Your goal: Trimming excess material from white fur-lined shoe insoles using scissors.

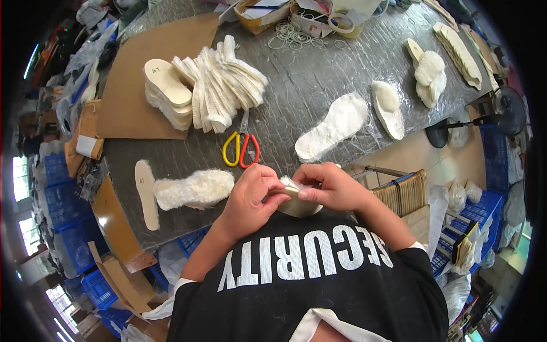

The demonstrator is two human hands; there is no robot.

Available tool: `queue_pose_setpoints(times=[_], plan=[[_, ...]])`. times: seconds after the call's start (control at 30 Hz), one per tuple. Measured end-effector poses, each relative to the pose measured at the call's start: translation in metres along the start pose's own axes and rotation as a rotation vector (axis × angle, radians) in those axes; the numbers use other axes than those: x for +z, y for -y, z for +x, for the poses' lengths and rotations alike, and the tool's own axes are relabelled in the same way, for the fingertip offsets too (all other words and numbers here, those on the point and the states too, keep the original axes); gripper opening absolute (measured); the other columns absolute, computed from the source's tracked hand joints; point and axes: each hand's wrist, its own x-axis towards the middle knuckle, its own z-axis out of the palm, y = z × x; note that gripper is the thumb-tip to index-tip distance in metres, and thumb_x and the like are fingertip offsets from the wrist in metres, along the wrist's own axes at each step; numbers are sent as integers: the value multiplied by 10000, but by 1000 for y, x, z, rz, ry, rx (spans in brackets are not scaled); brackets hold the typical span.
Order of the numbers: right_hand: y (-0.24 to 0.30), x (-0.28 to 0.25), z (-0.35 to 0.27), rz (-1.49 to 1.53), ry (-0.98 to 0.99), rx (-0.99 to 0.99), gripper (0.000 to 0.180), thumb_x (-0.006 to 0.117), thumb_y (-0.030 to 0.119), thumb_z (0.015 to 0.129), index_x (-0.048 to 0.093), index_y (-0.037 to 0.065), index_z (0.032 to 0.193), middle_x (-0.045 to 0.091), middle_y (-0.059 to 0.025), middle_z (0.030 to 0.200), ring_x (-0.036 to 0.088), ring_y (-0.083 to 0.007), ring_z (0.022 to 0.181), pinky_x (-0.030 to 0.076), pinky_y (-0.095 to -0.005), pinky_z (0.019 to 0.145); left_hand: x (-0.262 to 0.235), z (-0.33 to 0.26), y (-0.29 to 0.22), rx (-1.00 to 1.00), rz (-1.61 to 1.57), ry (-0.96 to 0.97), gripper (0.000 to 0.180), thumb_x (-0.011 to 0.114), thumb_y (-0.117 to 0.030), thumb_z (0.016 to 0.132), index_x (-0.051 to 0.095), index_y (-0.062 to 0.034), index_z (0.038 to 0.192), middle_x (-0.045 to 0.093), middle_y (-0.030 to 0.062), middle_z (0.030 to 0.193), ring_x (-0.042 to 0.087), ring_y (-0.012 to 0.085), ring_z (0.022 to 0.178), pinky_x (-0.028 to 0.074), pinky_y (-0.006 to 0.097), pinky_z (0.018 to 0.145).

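Both hands at the table [319, 85] edge, close to your chest: left hand [250, 196] and right hand [330, 185] pinch one fleecy insole [296, 202] btwn thumb and fingertips, held up near you, prob. for a closer look at its edge. Scissors [241, 149] lie just ahead within reach; a fleece insole pair [188, 191] sits to your left.

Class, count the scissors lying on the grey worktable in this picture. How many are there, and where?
1. The scissors with one yellow and one red handle loop lie on the grey worktable, just beyond the left hand, below the fanned fleecy insoles. Clutter could hide others.
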Motion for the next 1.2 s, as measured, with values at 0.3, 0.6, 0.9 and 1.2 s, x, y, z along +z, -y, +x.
queue_pose_setpoints(times=[0.3,0.6,0.9,1.2], plan=[[9,7,10,-208,-45,8,129,584,103,802,602,-9,740,560,-92,600,492,-143,523,411,-291,514,-4,4,-8,154,86,101,247,747,-3,601,539,-32,732,524,65,873,523,237,789,434,329,669],[4,22,7,-210,-171,-120,107,641,85,770,598,-5,729,569,-123,623,546,-212,533,423,-321,513,-1,-6,-11,14,-20,54,209,734,-13,662,533,-29,715,594,107,958,584,235,874,475,304,731],[-2,20,2,-234,-105,-283,125,656,97,758,590,-7,781,568,-135,702,570,-294,649,445,-352,580,1,-10,-15,-96,-92,-23,162,689,27,718,532,-4,745,594,97,895,565,136,664,475,242,569],[-3,22,1,-333,-114,-157,208,705,159,717,602,23,835,607,-130,744,603,-291,707,469,-360,626,12,-27,5,-370,-381,-109,150,683,29,740,545,-20,774,581,28,779,513,60,653,439,205,574]])
